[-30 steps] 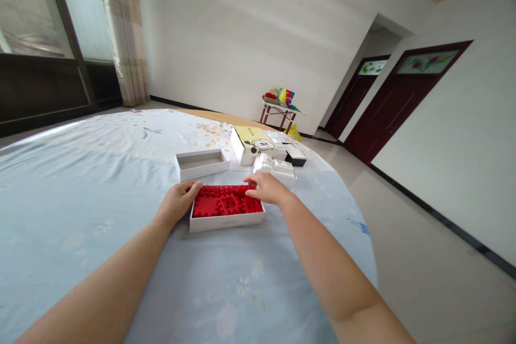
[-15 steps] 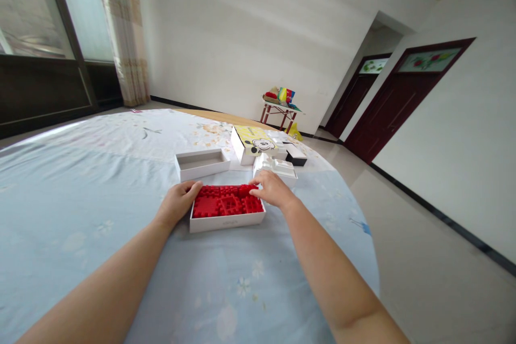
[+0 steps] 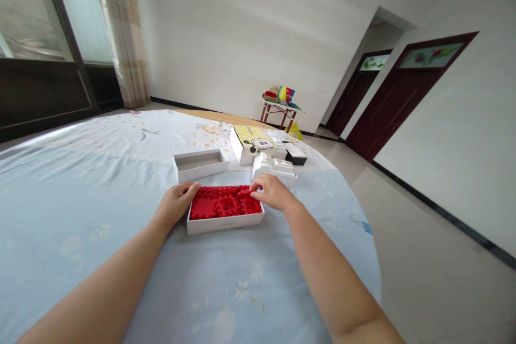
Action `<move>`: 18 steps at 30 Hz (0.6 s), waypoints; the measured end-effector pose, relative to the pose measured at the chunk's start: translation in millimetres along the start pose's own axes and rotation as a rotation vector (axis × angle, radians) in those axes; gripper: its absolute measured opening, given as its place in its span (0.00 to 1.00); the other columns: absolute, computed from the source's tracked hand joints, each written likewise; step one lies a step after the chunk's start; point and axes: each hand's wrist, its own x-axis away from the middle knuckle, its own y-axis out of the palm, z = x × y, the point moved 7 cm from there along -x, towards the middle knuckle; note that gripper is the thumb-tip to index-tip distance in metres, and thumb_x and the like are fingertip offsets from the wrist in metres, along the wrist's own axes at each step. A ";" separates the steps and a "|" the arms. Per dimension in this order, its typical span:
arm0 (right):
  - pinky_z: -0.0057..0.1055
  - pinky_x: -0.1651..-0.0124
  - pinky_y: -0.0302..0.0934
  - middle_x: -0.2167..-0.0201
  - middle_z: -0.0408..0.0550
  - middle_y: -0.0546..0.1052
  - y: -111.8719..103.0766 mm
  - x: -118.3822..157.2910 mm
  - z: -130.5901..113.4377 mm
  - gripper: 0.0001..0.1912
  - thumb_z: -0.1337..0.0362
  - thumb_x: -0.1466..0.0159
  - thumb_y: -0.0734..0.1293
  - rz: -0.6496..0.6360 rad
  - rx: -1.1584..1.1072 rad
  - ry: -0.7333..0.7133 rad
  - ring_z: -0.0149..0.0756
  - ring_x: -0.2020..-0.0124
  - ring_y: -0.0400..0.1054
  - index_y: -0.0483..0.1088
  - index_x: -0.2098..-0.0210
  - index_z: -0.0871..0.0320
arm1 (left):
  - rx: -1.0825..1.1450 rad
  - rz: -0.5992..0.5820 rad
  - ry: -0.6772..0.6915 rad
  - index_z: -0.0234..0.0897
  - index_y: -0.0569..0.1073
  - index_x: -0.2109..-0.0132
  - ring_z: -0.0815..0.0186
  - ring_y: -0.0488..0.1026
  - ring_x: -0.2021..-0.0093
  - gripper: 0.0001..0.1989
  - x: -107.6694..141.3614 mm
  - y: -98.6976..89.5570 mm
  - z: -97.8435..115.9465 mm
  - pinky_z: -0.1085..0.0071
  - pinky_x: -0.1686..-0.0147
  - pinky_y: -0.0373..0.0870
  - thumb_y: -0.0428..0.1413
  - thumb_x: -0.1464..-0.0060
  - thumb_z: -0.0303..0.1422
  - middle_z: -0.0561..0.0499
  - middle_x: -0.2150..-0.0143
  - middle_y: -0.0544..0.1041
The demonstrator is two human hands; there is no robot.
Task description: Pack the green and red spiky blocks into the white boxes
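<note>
A white box full of red toothed plastic pieces lies in front of me on the tablecloth. My left hand grips the box's left end, its thumb on the upper left corner. At the box's far right corner, my right hand has thumb and fingers closed on a red piece among the others. Just behind the box stands a shallow white open box with nothing visible inside.
Behind my right hand are a white box with white moulded shapes, a yellow cartoon box and a black-and-white box. The round table's edge curves along the right. A small loaded table stands by the wall.
My right thumb and fingers have come closer together over the red pieces at the box's far right corner. The view has shifted slightly; my left hand stays on the box.
</note>
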 end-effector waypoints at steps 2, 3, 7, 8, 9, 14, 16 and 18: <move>0.28 0.61 0.55 0.72 0.44 0.73 -0.7 0.6 1.7 0.04 0.70 0.47 0.66 0.041 0.023 0.021 0.31 0.68 0.65 0.73 0.72 0.59 | 0.002 -0.001 -0.002 0.35 0.70 0.78 0.62 0.67 0.73 0.22 -0.3 0.1 -0.7 0.74 0.76 0.61 0.46 0.54 0.49 0.53 0.81 0.70; 0.28 0.61 0.55 0.72 0.45 0.74 -0.7 0.9 3.2 0.05 0.71 0.46 0.65 0.062 0.035 0.035 0.31 0.67 0.65 0.73 0.71 0.59 | 0.001 -0.003 -0.003 0.35 0.70 0.78 0.62 0.67 0.73 0.22 -0.4 0.1 -0.9 0.74 0.76 0.61 0.46 0.54 0.49 0.52 0.80 0.70; 0.28 0.60 0.55 0.71 0.45 0.75 5.3 0.8 7.9 0.06 0.69 0.44 0.65 0.053 0.047 0.060 0.32 0.66 0.66 0.75 0.69 0.57 | 0.001 -0.004 -0.002 0.34 0.71 0.77 0.62 0.67 0.73 0.22 -0.5 0.1 -1.2 0.73 0.75 0.61 0.47 0.54 0.48 0.52 0.80 0.70; 0.29 0.59 0.55 0.71 0.45 0.75 7.1 0.6 8.2 0.07 0.68 0.44 0.65 0.033 0.049 0.059 0.32 0.66 0.66 0.76 0.68 0.56 | 0.002 -0.005 -0.003 0.34 0.71 0.77 0.62 0.67 0.73 0.22 -0.5 0.2 -1.4 0.73 0.75 0.61 0.47 0.54 0.48 0.52 0.80 0.70; 0.29 0.59 0.54 0.70 0.45 0.75 8.2 0.5 8.3 0.07 0.67 0.43 0.65 0.016 0.055 0.059 0.32 0.65 0.66 0.76 0.67 0.55 | 0.003 -0.005 -0.006 0.34 0.71 0.77 0.62 0.67 0.73 0.22 -0.5 0.3 -1.7 0.73 0.75 0.61 0.47 0.54 0.48 0.52 0.80 0.70; 0.30 0.59 0.54 0.71 0.45 0.75 6.1 1.6 8.4 0.08 0.65 0.42 0.65 0.027 0.065 0.059 0.33 0.65 0.66 0.76 0.66 0.53 | 0.003 -0.015 -0.024 0.34 0.72 0.76 0.61 0.68 0.72 0.22 -0.5 1.1 -2.8 0.73 0.75 0.62 0.47 0.54 0.49 0.52 0.80 0.71; 0.29 0.60 0.54 0.71 0.46 0.75 2.7 2.7 10.9 0.09 0.64 0.41 0.64 0.092 0.032 0.058 0.32 0.66 0.66 0.76 0.65 0.54 | 0.004 -0.016 -0.032 0.34 0.72 0.76 0.61 0.68 0.72 0.22 -0.5 0.9 -3.2 0.73 0.75 0.62 0.47 0.54 0.49 0.52 0.80 0.71; 0.28 0.60 0.55 0.71 0.46 0.75 0.8 4.1 15.8 0.08 0.64 0.41 0.64 0.155 0.000 0.065 0.32 0.67 0.65 0.76 0.65 0.55 | 0.006 -0.014 -0.036 0.34 0.73 0.75 0.61 0.68 0.72 0.22 -0.6 0.5 -3.5 0.73 0.75 0.62 0.47 0.54 0.49 0.52 0.80 0.71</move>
